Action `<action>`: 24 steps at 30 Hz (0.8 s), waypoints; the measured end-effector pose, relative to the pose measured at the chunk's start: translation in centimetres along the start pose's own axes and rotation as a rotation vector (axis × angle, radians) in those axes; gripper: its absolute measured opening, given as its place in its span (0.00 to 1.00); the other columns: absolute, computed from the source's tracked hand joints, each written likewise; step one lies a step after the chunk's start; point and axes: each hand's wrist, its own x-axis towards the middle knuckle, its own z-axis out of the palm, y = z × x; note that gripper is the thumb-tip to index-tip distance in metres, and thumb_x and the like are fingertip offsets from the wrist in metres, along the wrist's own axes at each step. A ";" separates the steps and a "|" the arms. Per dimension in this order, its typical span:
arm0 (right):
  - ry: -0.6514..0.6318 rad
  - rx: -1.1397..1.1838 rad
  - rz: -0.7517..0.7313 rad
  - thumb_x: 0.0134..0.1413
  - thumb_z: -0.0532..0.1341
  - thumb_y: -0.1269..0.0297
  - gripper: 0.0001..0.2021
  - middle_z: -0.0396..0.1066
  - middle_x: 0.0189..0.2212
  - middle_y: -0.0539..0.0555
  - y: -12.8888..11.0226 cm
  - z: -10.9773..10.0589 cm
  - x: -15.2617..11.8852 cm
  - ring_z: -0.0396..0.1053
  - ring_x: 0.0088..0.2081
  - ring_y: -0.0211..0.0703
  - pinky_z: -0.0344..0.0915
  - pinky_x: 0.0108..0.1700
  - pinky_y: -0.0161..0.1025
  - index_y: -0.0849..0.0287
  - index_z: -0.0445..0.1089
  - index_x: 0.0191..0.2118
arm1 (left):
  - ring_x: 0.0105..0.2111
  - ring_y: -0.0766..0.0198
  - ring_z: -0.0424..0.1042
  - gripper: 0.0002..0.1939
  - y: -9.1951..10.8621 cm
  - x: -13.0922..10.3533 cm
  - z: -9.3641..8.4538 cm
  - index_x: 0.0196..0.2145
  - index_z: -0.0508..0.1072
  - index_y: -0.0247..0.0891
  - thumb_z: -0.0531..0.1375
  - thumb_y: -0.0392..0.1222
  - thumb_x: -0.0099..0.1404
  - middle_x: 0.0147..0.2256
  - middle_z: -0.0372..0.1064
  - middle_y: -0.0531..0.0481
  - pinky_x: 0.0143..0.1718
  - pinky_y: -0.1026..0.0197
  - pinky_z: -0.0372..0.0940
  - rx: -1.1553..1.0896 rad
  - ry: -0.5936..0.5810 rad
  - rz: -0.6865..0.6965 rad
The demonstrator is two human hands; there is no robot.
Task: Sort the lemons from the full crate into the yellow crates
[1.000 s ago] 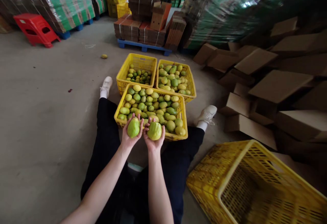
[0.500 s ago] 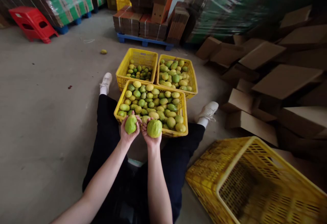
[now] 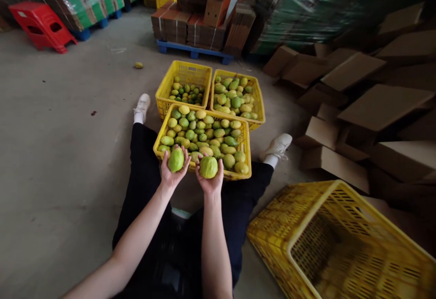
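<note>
My left hand point(image 3: 171, 179) is palm up, its fingers curled around a smooth green lemon point(image 3: 175, 160). A ridged yellow-green lemon point(image 3: 208, 167) rests in my right hand point(image 3: 211, 185), also palm up with the fingers around its sides. Both hands are over the near edge of a yellow crate point(image 3: 248, 153), side by side with a small gap. That crate is full of green and yellow lemons point(image 3: 200, 135). Behind it, a left crate point(image 3: 194, 69) holds smaller, mostly green lemons, and a right crate point(image 3: 261, 108) holds larger ones.
A large yellow crate point(image 3: 293, 240) lies tipped on its side at lower right. Open cardboard boxes point(image 3: 354, 72) are heaped on the right. A blue pallet point(image 3: 194, 52) carries flattened cartons at the back. A red stool point(image 3: 42, 26) and a lone lemon point(image 3: 138, 65) are on the floor.
My hands have moved a little apart, and the right one has shifted slightly rightward. Their fingers have spread a bit around the lemons, which stay held. The view has shifted slightly.
</note>
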 end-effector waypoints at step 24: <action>-0.096 -0.178 -0.184 0.48 0.63 0.51 0.13 0.73 0.24 0.51 0.9 0.6 -1.1 0.69 0.24 0.42 0.72 0.28 0.44 0.56 0.71 0.26 | 0.26 0.67 0.73 0.20 0.9 -0.1 -2.5 0.24 0.77 0.44 0.56 0.54 0.69 0.26 0.75 0.53 0.31 0.63 0.68 0.212 -0.023 -0.154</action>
